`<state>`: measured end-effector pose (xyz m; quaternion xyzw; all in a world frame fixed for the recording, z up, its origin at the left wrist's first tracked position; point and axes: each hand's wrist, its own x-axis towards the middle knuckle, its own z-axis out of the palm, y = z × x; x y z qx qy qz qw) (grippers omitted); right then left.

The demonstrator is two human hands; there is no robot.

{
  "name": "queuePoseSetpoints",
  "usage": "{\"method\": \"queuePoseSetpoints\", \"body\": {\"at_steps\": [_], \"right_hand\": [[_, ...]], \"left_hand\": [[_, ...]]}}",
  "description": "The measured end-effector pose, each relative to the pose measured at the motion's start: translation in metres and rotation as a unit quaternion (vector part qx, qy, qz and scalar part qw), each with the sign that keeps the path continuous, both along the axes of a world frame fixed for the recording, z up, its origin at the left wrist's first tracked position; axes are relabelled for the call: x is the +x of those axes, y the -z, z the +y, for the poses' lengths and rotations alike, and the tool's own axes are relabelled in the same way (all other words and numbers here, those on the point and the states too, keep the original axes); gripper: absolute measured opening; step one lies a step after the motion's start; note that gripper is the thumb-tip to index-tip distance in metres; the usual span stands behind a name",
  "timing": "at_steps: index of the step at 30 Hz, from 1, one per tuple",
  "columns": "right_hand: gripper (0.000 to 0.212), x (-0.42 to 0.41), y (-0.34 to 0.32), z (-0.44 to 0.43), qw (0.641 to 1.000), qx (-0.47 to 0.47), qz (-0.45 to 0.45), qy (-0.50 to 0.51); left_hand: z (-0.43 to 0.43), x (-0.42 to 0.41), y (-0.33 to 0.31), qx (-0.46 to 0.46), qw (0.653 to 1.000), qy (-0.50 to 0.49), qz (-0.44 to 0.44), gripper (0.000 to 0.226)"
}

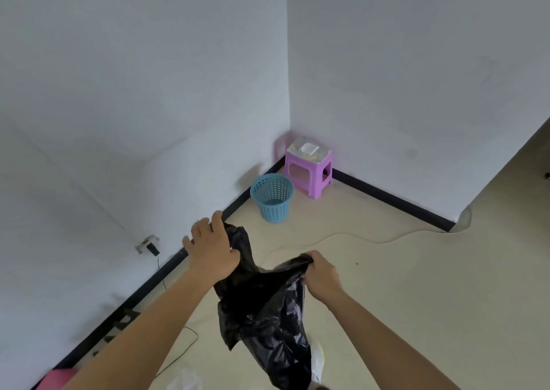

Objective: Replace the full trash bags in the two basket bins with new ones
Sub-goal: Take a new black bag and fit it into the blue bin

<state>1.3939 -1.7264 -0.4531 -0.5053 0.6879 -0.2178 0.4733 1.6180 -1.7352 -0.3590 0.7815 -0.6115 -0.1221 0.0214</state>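
Observation:
A black trash bag (265,315) hangs in front of me, crumpled and loose. My left hand (212,249) grips its upper edge on the left, and my right hand (321,273) grips the upper edge on the right, with the rim stretched between them. A blue basket bin (272,197) stands upright on the floor ahead by the left wall, with no bag visible in it. At the bottom left edge a pink object (56,379) shows only partly.
A purple plastic stool (308,170) with a pack of tissues on top sits in the room corner behind the bin. A thin cable (357,237) runs across the beige floor. A wall socket (147,244) with a plugged wire is on the left wall.

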Motion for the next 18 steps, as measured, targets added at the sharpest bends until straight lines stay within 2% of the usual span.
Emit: {"method": "queuePoseSetpoints", "body": {"at_steps": [1,2,5,7,9,10,12,14,15,16,18], "right_hand": [[0.036,0.004,-0.002,-0.030,1.000,-0.003,-0.006,-0.020],[0.038,0.008,-0.005,-0.059,0.999,-0.007,-0.017,-0.035],[0.040,0.024,-0.022,-0.138,0.995,0.001,-0.064,-0.078],[0.039,0.034,-0.033,-0.185,0.992,-0.010,-0.082,-0.097],[0.039,0.045,-0.041,-0.224,0.990,-0.011,-0.098,-0.096],[0.038,0.049,-0.045,-0.241,0.989,-0.002,-0.119,-0.085],[0.034,0.055,-0.044,-0.276,0.988,0.027,-0.133,-0.067],[0.019,0.060,-0.038,-0.309,0.990,0.026,-0.119,-0.066],[0.020,0.062,-0.033,-0.324,0.991,0.024,-0.109,-0.074],[0.042,0.065,-0.026,-0.338,0.992,0.025,-0.088,-0.088],[0.101,0.073,-0.013,-0.364,0.990,0.046,-0.002,-0.130]], "left_hand": [[-0.023,-0.004,-0.004,-0.003,0.997,0.034,-0.069,0.079],[-0.047,-0.006,-0.008,-0.007,0.993,0.068,-0.100,0.077],[-0.118,-0.008,-0.015,0.017,0.982,0.168,-0.088,0.071],[-0.161,-0.002,-0.011,0.096,0.970,0.214,-0.070,0.077],[-0.193,0.010,-0.003,0.181,0.958,0.217,-0.054,0.078],[-0.208,0.016,0.003,0.193,0.955,0.217,-0.055,0.067],[-0.238,0.027,0.017,0.138,0.971,0.190,-0.042,0.033],[-0.273,0.035,0.033,0.066,0.991,0.114,0.012,0.021],[-0.291,0.038,0.041,0.049,0.995,0.078,0.042,0.019],[-0.311,0.041,0.050,0.039,0.995,0.052,0.072,0.017],[-0.354,0.045,0.064,0.032,0.991,0.028,0.124,0.014]]}}
